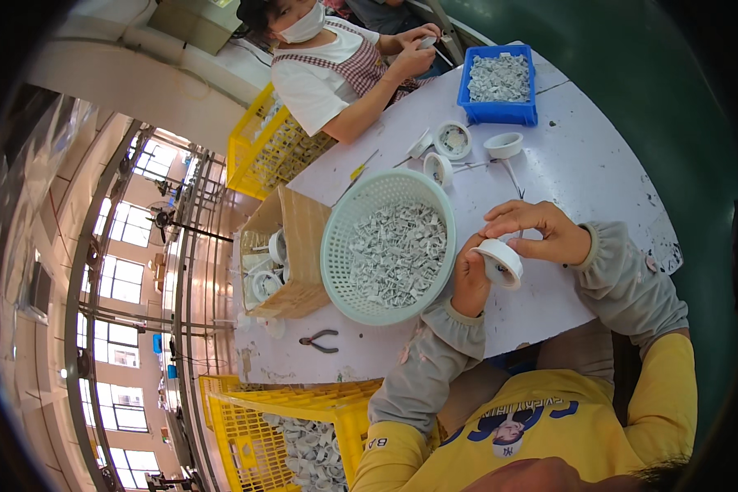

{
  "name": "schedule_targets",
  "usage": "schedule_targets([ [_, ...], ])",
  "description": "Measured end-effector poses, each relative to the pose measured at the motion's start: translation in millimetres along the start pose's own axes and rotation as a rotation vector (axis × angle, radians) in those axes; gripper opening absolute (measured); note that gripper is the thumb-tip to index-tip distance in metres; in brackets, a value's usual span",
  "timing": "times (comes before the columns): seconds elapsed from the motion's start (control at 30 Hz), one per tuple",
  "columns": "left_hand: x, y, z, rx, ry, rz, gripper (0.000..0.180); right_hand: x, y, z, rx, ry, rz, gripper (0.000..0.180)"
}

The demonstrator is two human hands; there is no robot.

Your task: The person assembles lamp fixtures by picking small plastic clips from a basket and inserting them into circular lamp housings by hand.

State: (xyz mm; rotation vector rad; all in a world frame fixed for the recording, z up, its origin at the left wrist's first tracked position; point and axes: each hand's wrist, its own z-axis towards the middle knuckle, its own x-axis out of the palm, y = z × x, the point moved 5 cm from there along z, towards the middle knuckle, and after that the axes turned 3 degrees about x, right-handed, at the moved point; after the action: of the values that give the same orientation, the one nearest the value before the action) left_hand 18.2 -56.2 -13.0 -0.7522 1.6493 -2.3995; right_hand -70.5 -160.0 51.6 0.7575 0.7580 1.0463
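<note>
My left hand (471, 279) grips a white round plastic housing (500, 264) by its side, thumb and fingers around it. The housing is tilted, its open face turned toward me, with a small dark part inside. Curled over its far side, my right hand (545, 230) has its fingertips near the left fingers and its thumb by the rim. Whatever lies between those fingertips is hidden. Just left of my hands stands a pale green perforated basket (334, 271) heaped with small white-grey parts (398, 254). Farther off lie several similar white housings (453, 140), some with wires.
A blue bin (500, 112) of small parts stands at the table's far end. A cardboard box (303, 271) holds white pieces; pliers (319, 340) lie near it. Yellow crates (246, 443) flank the white table (607, 156). A masked co-worker (336, 74) works across from me.
</note>
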Motion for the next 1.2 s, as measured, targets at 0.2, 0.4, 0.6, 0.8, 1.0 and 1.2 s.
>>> schedule_targets([
  [0.2,-8.5,7.0,-2.0,-0.064,0.142,0.02,0.059,5.0,-0.4,-1.8,0.143,0.037,0.217,0.021],
  [0.4,-2.6,-3.9,1.0,-0.032,0.112,0.231,0.068,9.0,-8.9,-4.6,0.231,0.033,0.41,0.019],
  [0.6,8.7,-7.6,1.1,0.018,0.133,0.153,0.088,6.9,-10.6,-3.7,0.249,0.063,0.523,0.017],
  [0.8,6.2,-7.7,1.5,0.096,0.097,0.348,0.075,6.2,-3.7,-2.4,0.217,0.046,0.418,0.013],
  [1.0,9.2,-5.4,3.5,-0.052,0.053,0.107,0.047,7.6,-9.7,-4.0,0.28,0.076,0.549,0.016],
  [1.2,-6.8,9.7,-1.4,-0.078,-0.053,-0.035,0.046,13.8,-4.0,-3.7,0.265,0.135,0.565,0.028],
])
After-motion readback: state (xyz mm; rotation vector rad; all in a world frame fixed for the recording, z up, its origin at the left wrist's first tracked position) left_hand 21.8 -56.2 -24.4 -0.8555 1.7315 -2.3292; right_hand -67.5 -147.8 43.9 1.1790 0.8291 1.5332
